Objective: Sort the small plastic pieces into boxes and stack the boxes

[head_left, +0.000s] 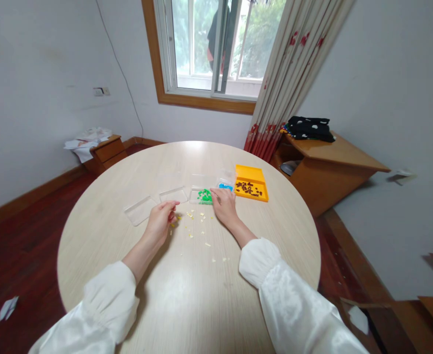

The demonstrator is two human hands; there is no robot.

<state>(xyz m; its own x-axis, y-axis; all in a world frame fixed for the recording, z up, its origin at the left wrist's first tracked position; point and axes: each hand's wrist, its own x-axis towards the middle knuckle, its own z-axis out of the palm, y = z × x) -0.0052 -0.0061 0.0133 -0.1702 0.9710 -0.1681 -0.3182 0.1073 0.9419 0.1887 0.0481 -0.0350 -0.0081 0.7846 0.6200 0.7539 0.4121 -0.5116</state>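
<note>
Left hand [160, 221] curled over yellow bits [190, 215], grip's contents unclear. Right hand [224, 207], released, part-hides green pieces [204, 196] at its ten o'clock.

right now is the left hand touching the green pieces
Apart. The head view shows bare table between the left hand and the green pieces, which lie by the right hand.

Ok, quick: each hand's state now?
Left hand: fingers curled beside the yellow pieces; whether it holds one cannot be told.
Right hand: palm down, fingertips at the green pieces; grip cannot be told.
</note>
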